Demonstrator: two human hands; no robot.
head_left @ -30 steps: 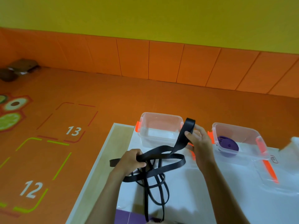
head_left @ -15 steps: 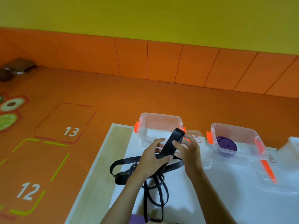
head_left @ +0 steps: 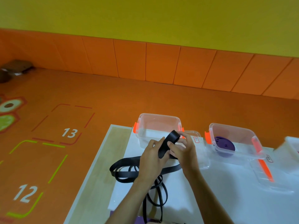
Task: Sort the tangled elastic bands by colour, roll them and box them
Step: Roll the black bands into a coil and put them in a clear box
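Head view: the left hand (head_left: 152, 157) and the right hand (head_left: 184, 151) hold the folded end of a long, flat black elastic band (head_left: 171, 139). Each grip is pinched closed on it, just in front of a clear plastic box with orange latches (head_left: 155, 120). The band's other loops lie tangled on the white tabletop (head_left: 226, 199). A rolled purple band (head_left: 226, 145) sits in the second clear box (head_left: 233, 129) to the right.

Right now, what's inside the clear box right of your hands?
A rolled purple band lies in the clear box; nothing else shows. Whether another roll sits beneath it cannot be seen.
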